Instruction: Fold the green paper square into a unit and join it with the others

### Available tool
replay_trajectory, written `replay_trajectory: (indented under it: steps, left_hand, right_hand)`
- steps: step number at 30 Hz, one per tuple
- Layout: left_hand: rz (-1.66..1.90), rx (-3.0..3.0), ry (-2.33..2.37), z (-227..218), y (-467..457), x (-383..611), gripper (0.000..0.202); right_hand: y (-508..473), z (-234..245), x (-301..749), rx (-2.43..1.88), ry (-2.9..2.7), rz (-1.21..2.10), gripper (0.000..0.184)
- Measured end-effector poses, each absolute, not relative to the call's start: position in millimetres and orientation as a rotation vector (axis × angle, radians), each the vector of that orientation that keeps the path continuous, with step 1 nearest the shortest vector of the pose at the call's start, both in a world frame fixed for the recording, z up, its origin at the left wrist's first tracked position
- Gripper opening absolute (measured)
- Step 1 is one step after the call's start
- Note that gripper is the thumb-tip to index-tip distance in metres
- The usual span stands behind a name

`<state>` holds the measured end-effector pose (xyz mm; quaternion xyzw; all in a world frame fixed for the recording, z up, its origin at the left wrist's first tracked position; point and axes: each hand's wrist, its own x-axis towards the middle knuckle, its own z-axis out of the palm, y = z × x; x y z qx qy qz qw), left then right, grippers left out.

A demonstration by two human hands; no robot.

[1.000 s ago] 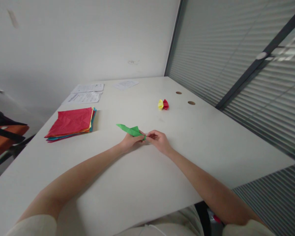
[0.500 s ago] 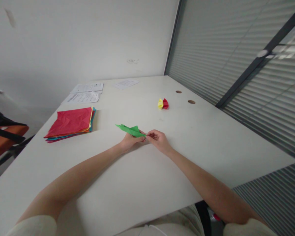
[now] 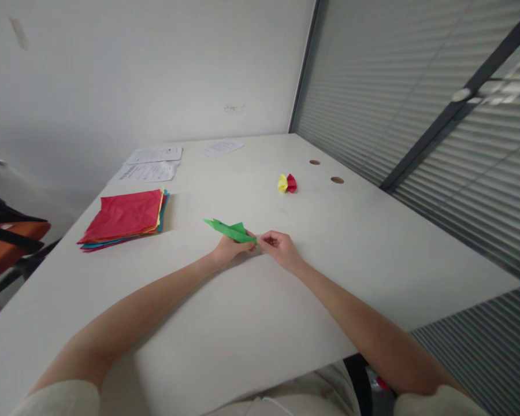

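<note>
A folded piece of green paper (image 3: 231, 231) is held just above the white table, its long point reaching to the left. My left hand (image 3: 233, 249) is closed round its lower edge, thumb along the near side. At the paper's right tip, the fingers of my right hand (image 3: 279, 248) are pinched together, touching or nearly touching the green end. How much paper lies between those right fingertips is too small to make out. Beyond the hands sit a yellow folded paper piece (image 3: 282, 184) and a red folded paper piece (image 3: 292, 184), side by side.
A stack of coloured paper sheets (image 3: 125, 214), red on top, lies on the left of the white table (image 3: 225, 335). Printed sheets (image 3: 149, 170) rest at the back left, another printed sheet (image 3: 222, 148) farther back. Blinds (image 3: 372, 86) border the right side; an orange chair (image 3: 8, 248) stands left.
My right fingertips have shifted very slightly right, off the tip of the green paper. My left hand and the paper have stayed nearly still.
</note>
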<state>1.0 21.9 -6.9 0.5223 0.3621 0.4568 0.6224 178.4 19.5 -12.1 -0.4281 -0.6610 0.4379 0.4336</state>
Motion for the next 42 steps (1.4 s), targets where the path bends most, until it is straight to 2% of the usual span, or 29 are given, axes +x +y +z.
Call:
replay_trajectory:
  steps: [23, 33, 42]
  left_hand:
    - [1.071, 1.184, 0.832, -4.3, 19.4, 3.6, 0.025]
    - [1.131, 1.238, 0.873, -7.4, 22.3, 4.4, 0.027]
    - [1.033, 1.251, 0.806, -10.1, 23.4, 3.0, 0.028]
  right_hand:
    - [15.1, -6.1, 178.6, -1.06, -1.745, 0.979, 0.024]
    - [15.1, -10.1, 178.1, -1.063, -1.847, 1.013, 0.037]
    - [15.0, -5.2, 180.4, -1.064, -1.799, 0.997, 0.041]
